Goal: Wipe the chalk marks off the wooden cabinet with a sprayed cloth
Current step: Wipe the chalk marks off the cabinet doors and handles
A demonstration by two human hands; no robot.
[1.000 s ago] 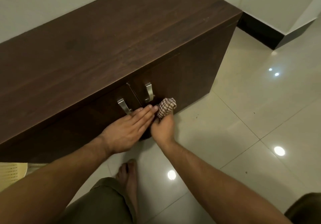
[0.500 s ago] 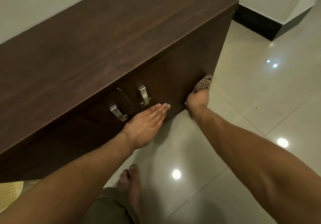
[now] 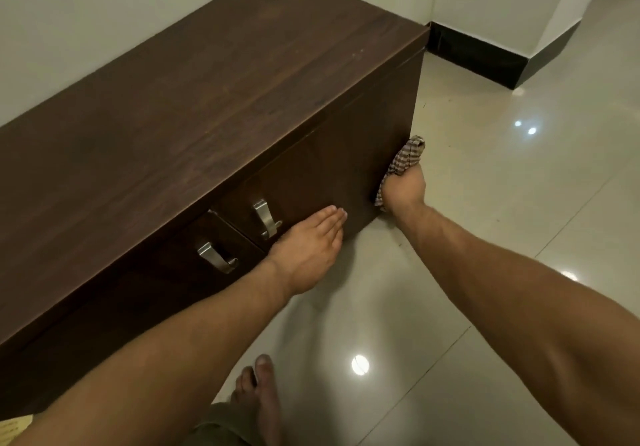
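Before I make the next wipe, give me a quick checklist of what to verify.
1. Cloth gripped in right hand: ok.
2. Cloth against the cabinet at its front right corner: ok.
3. Left hand flat on the door, apart from the cloth: ok.
4. Any chalk marks on the front: cannot tell, the wood is too dark.
5. Cloth damp: cannot tell.

A single head view looks steeply down, seemingly from close above, over the cabinet [image 3: 221, 106] front and floor [image 3: 519, 224].
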